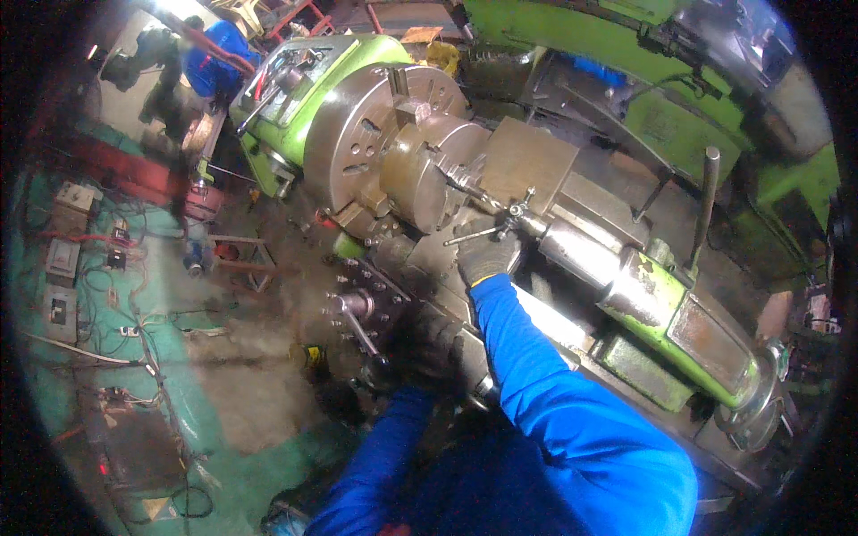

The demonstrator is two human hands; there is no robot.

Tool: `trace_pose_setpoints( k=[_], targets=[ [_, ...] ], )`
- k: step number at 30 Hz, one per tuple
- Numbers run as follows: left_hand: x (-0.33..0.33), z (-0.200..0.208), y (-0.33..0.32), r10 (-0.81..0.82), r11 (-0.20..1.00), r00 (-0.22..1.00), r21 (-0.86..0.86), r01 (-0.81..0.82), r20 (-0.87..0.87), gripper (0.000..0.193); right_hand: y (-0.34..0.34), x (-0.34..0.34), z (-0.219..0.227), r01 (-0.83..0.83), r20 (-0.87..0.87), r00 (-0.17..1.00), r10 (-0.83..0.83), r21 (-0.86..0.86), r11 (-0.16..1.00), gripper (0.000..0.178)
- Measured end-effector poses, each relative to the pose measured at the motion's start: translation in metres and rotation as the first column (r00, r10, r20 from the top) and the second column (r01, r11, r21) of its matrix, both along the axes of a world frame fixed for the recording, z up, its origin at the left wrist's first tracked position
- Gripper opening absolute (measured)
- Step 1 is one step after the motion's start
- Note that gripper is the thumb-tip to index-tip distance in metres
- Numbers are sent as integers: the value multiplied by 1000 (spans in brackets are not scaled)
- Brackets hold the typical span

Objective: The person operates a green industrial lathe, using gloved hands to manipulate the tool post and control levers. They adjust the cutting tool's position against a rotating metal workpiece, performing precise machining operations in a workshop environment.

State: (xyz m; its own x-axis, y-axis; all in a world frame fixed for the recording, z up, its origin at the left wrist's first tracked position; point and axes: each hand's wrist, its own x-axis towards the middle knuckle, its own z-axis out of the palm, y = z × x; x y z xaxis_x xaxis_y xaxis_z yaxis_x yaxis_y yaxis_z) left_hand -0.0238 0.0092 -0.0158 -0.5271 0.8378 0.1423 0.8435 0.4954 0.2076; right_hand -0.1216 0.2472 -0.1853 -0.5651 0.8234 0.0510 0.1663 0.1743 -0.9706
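Note:
My right hand, in a grey work glove, is at the long metal bar handle of a tap-wrench-like tool. Its fingers seem closed at the bar, though partly hidden. The tool sits in line between the lathe's tailstock quill and a round metal workpiece clamped in the chuck. A shiny fluted shank runs from the tool towards the workpiece. My left hand, dark-gloved and in deep shadow, is low by the carriage, near a lever handle; its fingers cannot be made out.
The green tailstock with its handwheel extends to the lower right. An upright clamp lever rises behind it. The green headstock stands upper left. Electrical boxes and loose cables lie on the green floor at left.

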Motion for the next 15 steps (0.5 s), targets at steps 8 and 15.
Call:
trace_pose_setpoints(
  k=[8, 15],
  targets=[
    [0, 14, 3, 19, 999, 1000, 49, -20, 6, 32, -16, 2, 52, -358, -508, 639, -577, -861, 362, 40],
    [-4, 15, 9, 5, 996, 1000, 93, -7, 16, 28, -3, 23, 84, -316, -314, 717, -622, -942, 112, 30]
  ],
)
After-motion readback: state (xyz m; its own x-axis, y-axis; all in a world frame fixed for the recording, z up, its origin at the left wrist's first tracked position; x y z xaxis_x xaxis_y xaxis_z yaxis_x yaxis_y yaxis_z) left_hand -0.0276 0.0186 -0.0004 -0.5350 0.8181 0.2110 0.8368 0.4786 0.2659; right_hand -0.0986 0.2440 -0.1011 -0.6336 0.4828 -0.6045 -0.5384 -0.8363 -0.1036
